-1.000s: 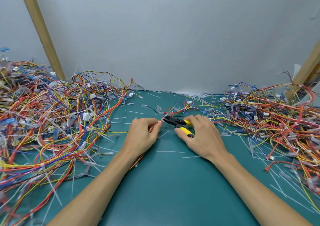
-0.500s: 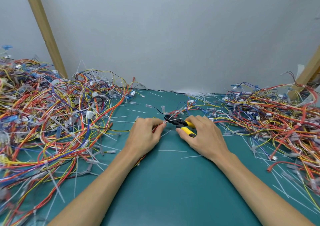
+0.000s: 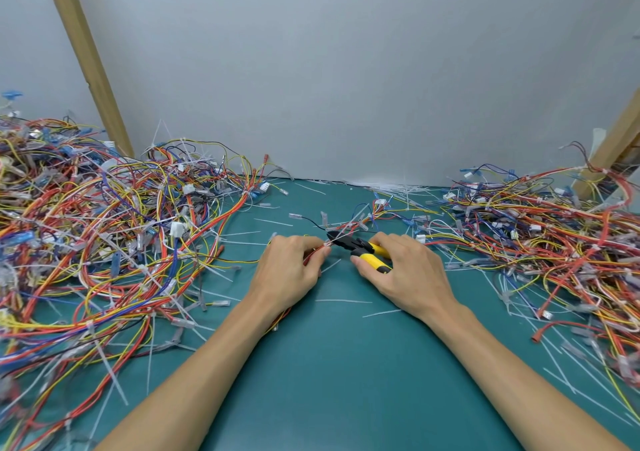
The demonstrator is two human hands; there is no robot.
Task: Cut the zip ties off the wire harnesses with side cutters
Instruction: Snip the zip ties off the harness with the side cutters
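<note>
My left hand (image 3: pixel 289 268) grips a thin red and yellow wire harness (image 3: pixel 349 225) on the green mat, its wires running under the palm and out past my wrist. My right hand (image 3: pixel 407 272) holds yellow-handled side cutters (image 3: pixel 363 248), fingers curled round the handles. The black jaws point left and sit at a white zip tie (image 3: pixel 337 237) on the harness, right beside my left fingertips. Whether the jaws are closed on the tie is too small to tell.
A large tangle of harnesses (image 3: pixel 97 236) covers the left of the green mat (image 3: pixel 346 364), another pile (image 3: pixel 540 236) fills the right. Cut white zip ties (image 3: pixel 343 301) lie scattered about. Wooden posts (image 3: pixel 86 59) lean against the grey wall at both sides.
Both hands stay at the same spot on the harness; the cutter jaws have shifted slightly toward my left fingertips. The camera view moved a little.
</note>
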